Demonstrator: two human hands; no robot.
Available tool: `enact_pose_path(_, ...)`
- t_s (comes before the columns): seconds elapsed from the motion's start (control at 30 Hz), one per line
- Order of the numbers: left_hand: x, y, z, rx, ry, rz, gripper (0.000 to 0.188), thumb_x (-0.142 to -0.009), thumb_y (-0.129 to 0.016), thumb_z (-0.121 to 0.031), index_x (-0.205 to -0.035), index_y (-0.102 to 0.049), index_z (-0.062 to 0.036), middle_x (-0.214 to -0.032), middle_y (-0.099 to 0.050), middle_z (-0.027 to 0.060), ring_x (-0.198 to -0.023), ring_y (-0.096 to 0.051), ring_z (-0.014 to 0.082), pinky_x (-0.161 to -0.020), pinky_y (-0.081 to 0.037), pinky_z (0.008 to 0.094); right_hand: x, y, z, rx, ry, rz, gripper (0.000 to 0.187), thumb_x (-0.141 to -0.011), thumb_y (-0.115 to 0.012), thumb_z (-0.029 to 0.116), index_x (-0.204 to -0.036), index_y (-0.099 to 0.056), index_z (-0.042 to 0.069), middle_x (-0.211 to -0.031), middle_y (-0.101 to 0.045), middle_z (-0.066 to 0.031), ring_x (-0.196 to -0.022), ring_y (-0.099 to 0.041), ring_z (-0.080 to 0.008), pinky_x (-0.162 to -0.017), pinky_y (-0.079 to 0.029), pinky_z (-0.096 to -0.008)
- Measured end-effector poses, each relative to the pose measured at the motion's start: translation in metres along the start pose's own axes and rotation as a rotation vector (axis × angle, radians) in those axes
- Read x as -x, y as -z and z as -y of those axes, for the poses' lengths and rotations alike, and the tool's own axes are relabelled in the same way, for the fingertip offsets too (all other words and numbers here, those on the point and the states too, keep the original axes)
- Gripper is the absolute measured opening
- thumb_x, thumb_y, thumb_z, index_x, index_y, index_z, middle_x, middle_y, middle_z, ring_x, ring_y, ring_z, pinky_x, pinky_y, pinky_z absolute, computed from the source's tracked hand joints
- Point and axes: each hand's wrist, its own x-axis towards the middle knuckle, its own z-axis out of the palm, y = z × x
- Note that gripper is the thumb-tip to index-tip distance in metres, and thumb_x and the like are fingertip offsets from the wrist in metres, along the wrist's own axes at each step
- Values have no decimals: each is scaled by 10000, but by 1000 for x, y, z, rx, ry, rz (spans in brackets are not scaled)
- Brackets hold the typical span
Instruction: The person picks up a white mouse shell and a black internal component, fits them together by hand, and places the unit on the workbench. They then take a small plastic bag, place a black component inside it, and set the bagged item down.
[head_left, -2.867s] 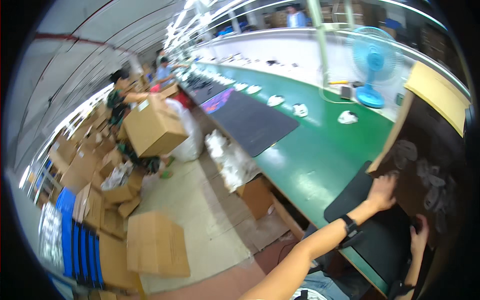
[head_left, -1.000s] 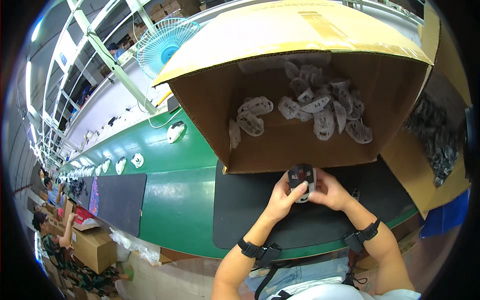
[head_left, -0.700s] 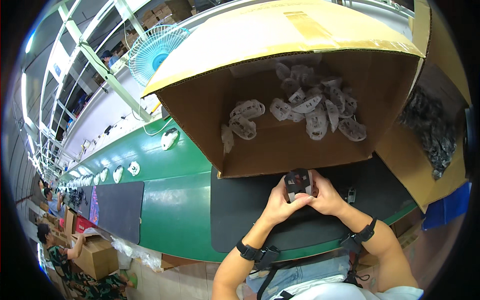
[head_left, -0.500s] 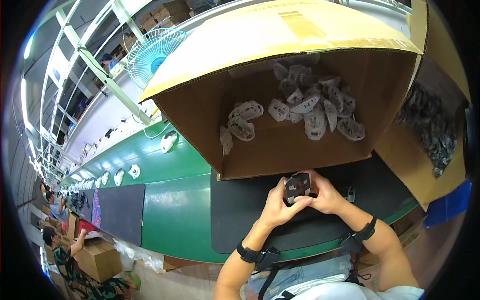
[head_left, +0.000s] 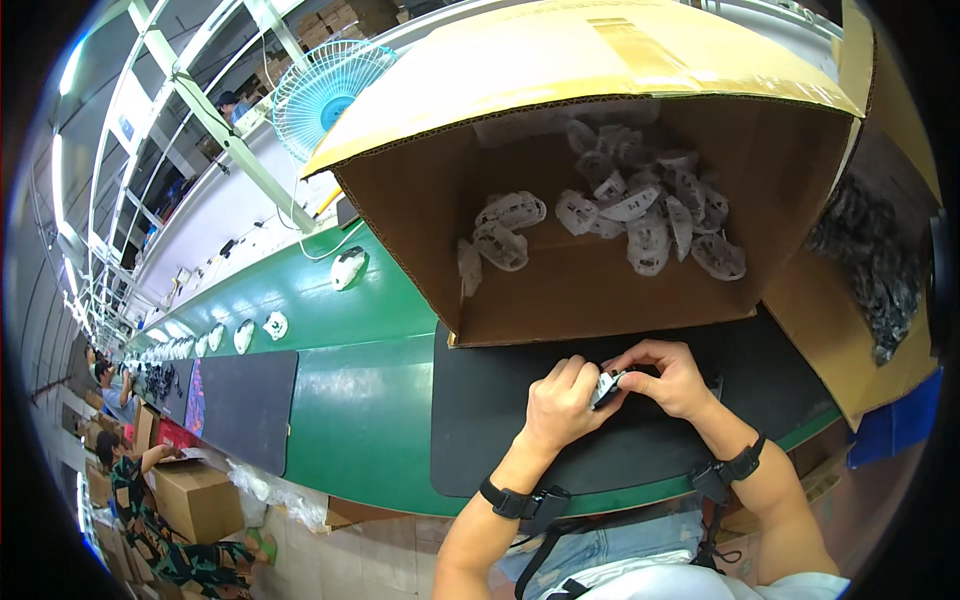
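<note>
Black-and-white plastic shows between two bare hands: a small moulded shell (head_left: 606,388), held up over the dark mat (head_left: 520,445) on the green tabletop (head_left: 350,410). From where I stand, the likeliest mishap is a slip. If the left hand (head_left: 562,402) eased its grip while the right hand (head_left: 672,378) pressed or pried, I'd expect the shell to twist loose and drop onto the mat. Too hard a push at one edge might crack or scuff thin plastic, too. A small grey piece (head_left: 716,385) lies just beside the right hand, where a careless sweep could knock it away.

As for the fingers, the left ones are curled round the shell and clamped on its near side, hiding much of it. The right thumb and forefinger are closed on its far-right end, so the visible part sits tilted between the hands, just short of the open carton (head_left: 395,205).
</note>
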Motion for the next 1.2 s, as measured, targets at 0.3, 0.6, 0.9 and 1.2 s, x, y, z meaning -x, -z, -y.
enact_pose_path(0.3,-3,-1,0,255,266,93,445,-629,-813,-338,-787,-538,-26,-714,-547,104,-600,-566,305,-535,-485,376,-3,-4,13,234,6,-163,243,-810,-706,169,-941,-629,-20,-855,-681,-89,-824,-654,-150,-755,-512,-289)
enact_pose_path(0.6,-4,53,23,73,500,420,590,-640,-780,-480,-964,-627,-11,-931,-648,168,-831,-636,328,-728,-508,368,-6,5,2,264,63,-197,196,-829,-665,146,-924,-618,-19,-851,-678,-99,-797,-674,-191,-737,-526,-293)
enact_pose_path(0.9,8,179,165,-70,1088,673,643,-692,-710,-589,-909,-700,16,-800,-681,135,-767,-652,200,-715,-517,342,1,17,27,659,-4,-130,166,-770,-670,166,-867,-635,36,-773,-680,-92,-726,-671,-222,-686,-524,-328)
enact_pose_path(1.2,73,100,247,-436,674,80,814,-767,-687,-423,-1367,-353,15,-1366,-353,283,-1277,-335,418,-1059,-300,447,-1,20,18,758,-28,-60,208,-753,-678,174,-888,-622,26,-753,-676,-86,-695,-664,-226,-652,-514,-322)
